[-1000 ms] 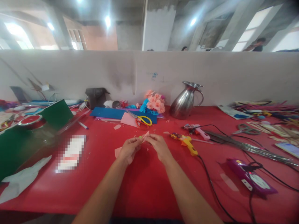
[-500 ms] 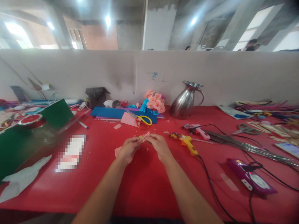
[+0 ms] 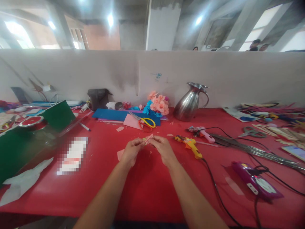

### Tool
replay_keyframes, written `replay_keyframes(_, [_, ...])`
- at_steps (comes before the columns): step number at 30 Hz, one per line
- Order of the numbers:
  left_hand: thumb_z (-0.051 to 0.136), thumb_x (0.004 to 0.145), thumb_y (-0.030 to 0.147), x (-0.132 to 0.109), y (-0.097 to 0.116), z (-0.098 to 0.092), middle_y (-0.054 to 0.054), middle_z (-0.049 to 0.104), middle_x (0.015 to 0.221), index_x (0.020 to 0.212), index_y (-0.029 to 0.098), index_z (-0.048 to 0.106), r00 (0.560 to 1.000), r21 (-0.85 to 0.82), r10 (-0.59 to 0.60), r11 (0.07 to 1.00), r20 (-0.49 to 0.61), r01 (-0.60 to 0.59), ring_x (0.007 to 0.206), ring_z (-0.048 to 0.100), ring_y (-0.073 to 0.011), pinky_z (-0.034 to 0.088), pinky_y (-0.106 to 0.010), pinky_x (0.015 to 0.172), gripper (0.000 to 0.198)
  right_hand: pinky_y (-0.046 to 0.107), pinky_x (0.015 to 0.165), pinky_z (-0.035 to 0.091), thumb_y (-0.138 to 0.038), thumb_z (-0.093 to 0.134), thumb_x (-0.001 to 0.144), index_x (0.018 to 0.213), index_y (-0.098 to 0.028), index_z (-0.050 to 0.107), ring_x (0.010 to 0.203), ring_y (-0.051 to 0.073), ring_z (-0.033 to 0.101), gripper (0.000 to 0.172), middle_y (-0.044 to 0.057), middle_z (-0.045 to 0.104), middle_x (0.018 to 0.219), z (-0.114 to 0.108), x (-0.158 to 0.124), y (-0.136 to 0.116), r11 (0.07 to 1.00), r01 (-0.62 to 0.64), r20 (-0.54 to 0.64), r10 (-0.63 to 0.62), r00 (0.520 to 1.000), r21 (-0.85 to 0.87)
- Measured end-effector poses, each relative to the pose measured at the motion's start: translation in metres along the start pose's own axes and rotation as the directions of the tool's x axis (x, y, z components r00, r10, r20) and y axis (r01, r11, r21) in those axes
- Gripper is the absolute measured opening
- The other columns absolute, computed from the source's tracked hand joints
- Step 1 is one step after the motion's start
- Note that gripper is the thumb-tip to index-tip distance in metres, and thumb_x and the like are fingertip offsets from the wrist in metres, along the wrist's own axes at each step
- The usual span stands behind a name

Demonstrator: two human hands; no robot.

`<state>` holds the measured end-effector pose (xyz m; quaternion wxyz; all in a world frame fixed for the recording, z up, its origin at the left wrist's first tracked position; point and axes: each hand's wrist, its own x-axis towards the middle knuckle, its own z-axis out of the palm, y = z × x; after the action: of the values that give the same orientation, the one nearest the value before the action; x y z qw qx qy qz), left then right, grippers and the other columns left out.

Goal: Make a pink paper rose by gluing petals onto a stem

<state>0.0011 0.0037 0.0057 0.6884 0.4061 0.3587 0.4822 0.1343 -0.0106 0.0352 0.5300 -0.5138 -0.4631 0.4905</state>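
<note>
Over the middle of the red table, my left hand [image 3: 132, 152] and my right hand [image 3: 164, 149] meet with fingertips almost touching. Both pinch a small folded piece of pink paper [image 3: 149, 137]. A tiny green bit [image 3: 144, 139] shows by the left fingertips; what it belongs to is hidden. Beside my left wrist lies a flat pink paper scrap [image 3: 120, 154]. Just beyond the hands, scissors with yellow and red handles [image 3: 149, 122] rest on a pink paper sheet [image 3: 132, 121]. A yellow hot glue gun [image 3: 194, 149] lies to the right of my right hand.
A bunch of pink and blue paper flowers [image 3: 159, 105] and a steel jug [image 3: 187, 103] stand at the back. Right: a pink glue gun [image 3: 205, 135], bundled wires [image 3: 252, 151] and a purple power strip [image 3: 256, 181] with trailing cords. Left: a red-lidded jar [image 3: 33, 122] and green board [image 3: 63, 116].
The pink paper between my fingertips is tilted slightly differently, and the fingers have shifted a little. Nothing else on the table has moved.
</note>
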Motion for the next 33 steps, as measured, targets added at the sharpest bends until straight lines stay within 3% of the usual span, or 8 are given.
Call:
replay_keyframes(10, [0.073,0.061,0.033,-0.001,0.002,0.000,-0.003,0.063,0.074,0.069,0.016,0.070,0.994,0.200,0.109,0.975,-0.028,-0.101,0.074,0.053,-0.0145,0.037,-0.024,0.072,0.019,0.028,0.075,0.043,-0.030,0.065,0.061,0.060,-0.016,0.063,0.076,0.017,0.058,0.014,0.004,0.066,0.079,-0.001,0.001,0.002,0.999,0.035,-0.018,-0.035,0.999,0.000])
replay_keyframes(15, [0.074,0.059,0.032,0.000,0.000,-0.002,-0.003,0.063,0.071,0.069,0.017,0.070,0.995,0.227,0.097,0.969,-0.010,-0.092,0.069,0.052,-0.0137,0.037,-0.025,0.070,0.018,0.028,0.075,0.043,-0.028,0.064,0.063,0.063,-0.016,0.064,0.075,0.016,0.057,0.012,0.002,0.065,0.076,-0.002,0.001,0.003,0.999,0.037,0.004,-0.037,0.999,0.002])
replay_keyframes(20, [0.073,0.060,0.031,0.000,0.000,-0.004,-0.005,0.065,0.079,0.073,0.017,0.072,0.997,0.271,0.072,0.960,0.020,-0.074,0.077,0.055,-0.0165,0.038,-0.027,0.075,0.018,0.030,0.077,0.042,-0.028,0.064,0.063,0.068,-0.017,0.064,0.075,0.016,0.057,0.012,0.002,0.065,0.079,-0.002,0.000,0.002,0.999,0.032,0.005,-0.032,0.999,0.006])
replay_keyframes(24, [0.073,0.062,0.034,-0.002,0.002,-0.004,-0.005,0.066,0.077,0.073,0.016,0.072,0.997,0.213,0.042,0.976,0.059,-0.054,0.076,0.056,-0.0161,0.038,-0.026,0.075,0.021,0.029,0.079,0.042,-0.029,0.062,0.065,0.060,-0.017,0.059,0.083,0.017,0.057,0.013,0.004,0.065,0.086,-0.002,0.000,0.001,0.996,0.088,0.050,-0.087,0.995,-0.027])
replay_keyframes(30, [0.077,0.058,0.029,0.000,0.003,-0.004,-0.006,0.069,0.078,0.075,0.016,0.072,0.997,-0.043,0.039,0.998,-0.060,-0.042,0.076,0.058,-0.0146,0.039,-0.026,0.078,0.022,0.030,0.076,0.043,-0.030,0.061,0.069,0.085,-0.020,0.059,0.079,0.017,0.059,0.019,0.001,0.064,0.081,0.004,0.001,0.009,0.990,0.122,0.005,-0.122,0.992,-0.071])
replay_keyframes(33, [0.078,0.056,0.028,0.002,0.003,-0.003,-0.005,0.069,0.073,0.073,0.016,0.072,0.997,-0.169,0.008,0.985,-0.082,-0.022,0.069,0.059,-0.0132,0.040,-0.026,0.074,0.022,0.030,0.075,0.044,-0.029,0.064,0.068,0.082,-0.020,0.059,0.080,0.018,0.060,0.018,0.002,0.066,0.082,0.010,0.000,0.018,0.984,0.124,0.147,-0.105,0.984,-0.130])
